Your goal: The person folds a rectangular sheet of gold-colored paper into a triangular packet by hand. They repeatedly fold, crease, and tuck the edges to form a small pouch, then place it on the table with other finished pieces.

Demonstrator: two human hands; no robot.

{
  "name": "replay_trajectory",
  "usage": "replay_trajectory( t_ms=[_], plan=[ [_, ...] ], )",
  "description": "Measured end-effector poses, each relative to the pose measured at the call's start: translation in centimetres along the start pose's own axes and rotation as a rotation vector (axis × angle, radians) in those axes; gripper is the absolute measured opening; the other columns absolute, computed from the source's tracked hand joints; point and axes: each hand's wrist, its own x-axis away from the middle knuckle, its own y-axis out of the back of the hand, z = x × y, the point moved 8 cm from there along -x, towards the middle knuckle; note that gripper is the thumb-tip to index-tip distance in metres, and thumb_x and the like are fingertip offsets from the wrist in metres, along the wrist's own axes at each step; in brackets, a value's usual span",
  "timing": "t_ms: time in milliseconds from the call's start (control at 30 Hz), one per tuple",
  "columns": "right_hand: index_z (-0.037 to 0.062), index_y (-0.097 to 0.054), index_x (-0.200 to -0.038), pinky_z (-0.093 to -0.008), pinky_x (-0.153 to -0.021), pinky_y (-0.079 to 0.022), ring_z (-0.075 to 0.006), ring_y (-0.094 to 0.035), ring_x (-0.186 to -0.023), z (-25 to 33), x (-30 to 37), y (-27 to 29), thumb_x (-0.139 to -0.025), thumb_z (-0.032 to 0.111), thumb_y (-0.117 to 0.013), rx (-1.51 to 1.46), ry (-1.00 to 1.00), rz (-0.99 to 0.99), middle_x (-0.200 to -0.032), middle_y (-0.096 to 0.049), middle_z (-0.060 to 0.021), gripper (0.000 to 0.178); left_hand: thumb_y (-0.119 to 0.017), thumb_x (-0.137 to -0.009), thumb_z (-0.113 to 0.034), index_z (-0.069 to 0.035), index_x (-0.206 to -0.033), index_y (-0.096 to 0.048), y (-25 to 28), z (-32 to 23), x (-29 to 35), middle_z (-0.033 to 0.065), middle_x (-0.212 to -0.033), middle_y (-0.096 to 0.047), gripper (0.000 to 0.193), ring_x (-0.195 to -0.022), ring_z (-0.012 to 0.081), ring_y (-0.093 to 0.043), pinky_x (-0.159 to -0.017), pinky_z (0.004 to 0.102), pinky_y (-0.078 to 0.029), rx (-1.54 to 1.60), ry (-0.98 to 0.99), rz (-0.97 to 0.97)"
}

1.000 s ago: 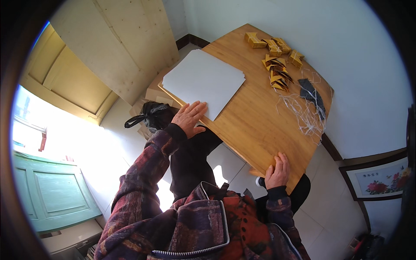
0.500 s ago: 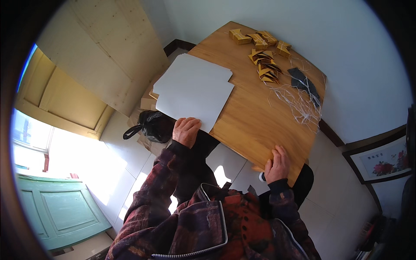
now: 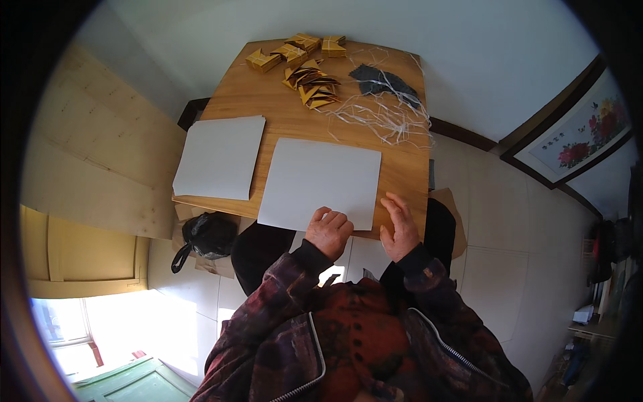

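A white sheet of paper (image 3: 320, 179) lies on the wooden table right in front of me. My left hand (image 3: 329, 233) is closed over its near edge, with the fingers curled on the paper. My right hand (image 3: 400, 226) rests just beyond the sheet's right edge, fingers stretched and apart, holding nothing. To the left, a second white sheet or stack of sheets (image 3: 221, 159) lies near the table's left edge.
Bundles of folded gold paper (image 3: 295, 52) and loose gold pieces (image 3: 311, 84) sit at the table's far side. White strings (image 3: 382, 122) and dark grey cloth (image 3: 383, 83) lie far right. A black plastic bag (image 3: 210, 234) stands left of the wooden table (image 3: 241, 94).
One white sheet has come rightward off the other paper to in front of me, with my left hand. My right hand's fingers have spread near it. The view has turned.
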Motion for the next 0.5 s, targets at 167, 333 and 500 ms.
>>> replay_trajectory(
  t_ms=[167,333,500],
  plan=[
    [0.0029,-0.062,-0.099,-0.0402,-0.095,-0.047,-0.0336,-0.050,-0.124,-0.4,1.0,0.5,-0.077,-0.005,-0.062,0.010,-0.019,0.074,-0.130,-0.054,-0.0130,0.024,-0.068,-0.076,-0.012,-0.010,-0.080,-0.057,-1.4,-2.1,-1.7,0.0041,-0.079,-0.057,0.012,-0.078,0.0245,-0.059,-0.081,0.0384,-0.044,0.097,0.027,0.078],
    [0.0011,-0.059,-0.092,-0.0357,-0.090,-0.050,-0.0282,-0.061,-0.113,-3.6,0.6,2.3,-0.085,-0.004,-0.061,-0.174,-0.168,0.032,-0.113,-0.067,-0.0125,0.009,-0.078,-0.074,-0.025,-0.009,-0.103,-0.063,0.8,-0.9,-1.1,0.0071,-0.103,-0.065,0.036,-0.101,0.0257,-0.062,-0.092,0.0428,-0.041,0.057,0.065,0.051],
    [0.0006,-0.057,-0.094,-0.0254,-0.074,-0.049,-0.0132,-0.062,-0.081,-5.7,0.7,3.6,-0.095,0.006,-0.056,-0.384,-0.328,0.074,-0.102,-0.071,-0.0096,0.006,-0.074,-0.076,-0.014,-0.008,-0.101,-0.068,3.6,5.6,2.0,0.0087,-0.105,-0.069,0.026,-0.099,0.0282,-0.064,-0.089,0.0401,-0.046,0.112,0.256,0.118]
  ],
)
